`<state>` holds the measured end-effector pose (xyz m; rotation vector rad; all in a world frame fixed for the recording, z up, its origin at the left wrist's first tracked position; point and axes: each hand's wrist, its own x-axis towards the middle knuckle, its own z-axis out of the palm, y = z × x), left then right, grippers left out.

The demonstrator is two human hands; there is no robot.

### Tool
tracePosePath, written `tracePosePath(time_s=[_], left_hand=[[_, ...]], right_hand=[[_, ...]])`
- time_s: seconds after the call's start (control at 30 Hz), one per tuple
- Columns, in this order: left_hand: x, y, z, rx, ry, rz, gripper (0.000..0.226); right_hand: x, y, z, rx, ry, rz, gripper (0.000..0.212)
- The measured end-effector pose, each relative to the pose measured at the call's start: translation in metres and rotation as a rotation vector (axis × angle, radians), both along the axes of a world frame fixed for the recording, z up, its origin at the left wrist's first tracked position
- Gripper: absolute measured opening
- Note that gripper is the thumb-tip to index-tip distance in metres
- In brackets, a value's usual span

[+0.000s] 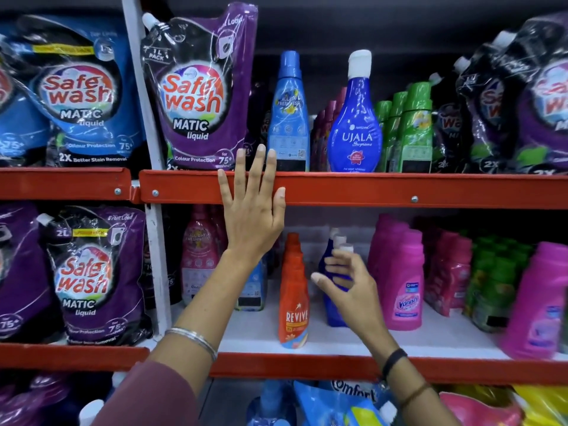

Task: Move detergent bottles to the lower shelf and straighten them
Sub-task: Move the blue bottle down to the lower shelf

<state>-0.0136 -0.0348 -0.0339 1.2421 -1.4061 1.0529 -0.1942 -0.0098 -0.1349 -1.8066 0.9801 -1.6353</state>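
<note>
Left hand (253, 207) flat on upper shelf edge (399, 189); right hand (350, 284) loose before blue bottle (330, 302).

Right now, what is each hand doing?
Left hand: open, flat against the red shelf edge.
Right hand: open, fingers curled by the blue bottle, holding nothing.

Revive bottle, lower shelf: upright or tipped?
Upright. The Revive bottle stands on its base on the lower shelf, cap up, untouched.
</note>
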Motion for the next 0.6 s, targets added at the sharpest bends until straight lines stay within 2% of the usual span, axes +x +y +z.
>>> tracePosePath(time_s=[0.2,0.33,0.47,0.6], left_hand=[[-0.034,0.004,0.01,0.01,-0.019,-0.042,0.059],[-0.054,0.001,0.014,0.026,0.005,-0.029,0.061],[-0.056,-0.005,0.009,0.009,0.003,0.03,0.059],[-0.053,-0.009,0.007,-0.009,-0.018,0.044,0.059]], right_hand=[[-0.037,0.016,0.096,-0.376,-0.181,-0.092,0.028],[-0.046,-0.001,0.152,-0.541,-0.138,-0.269,0.031],[-0.049,-0.03,0.191,-0.411,0.052,-0.276,0.055],[-0.052,-0.04,0.206,-0.253,0.11,-0.075,0.05]])
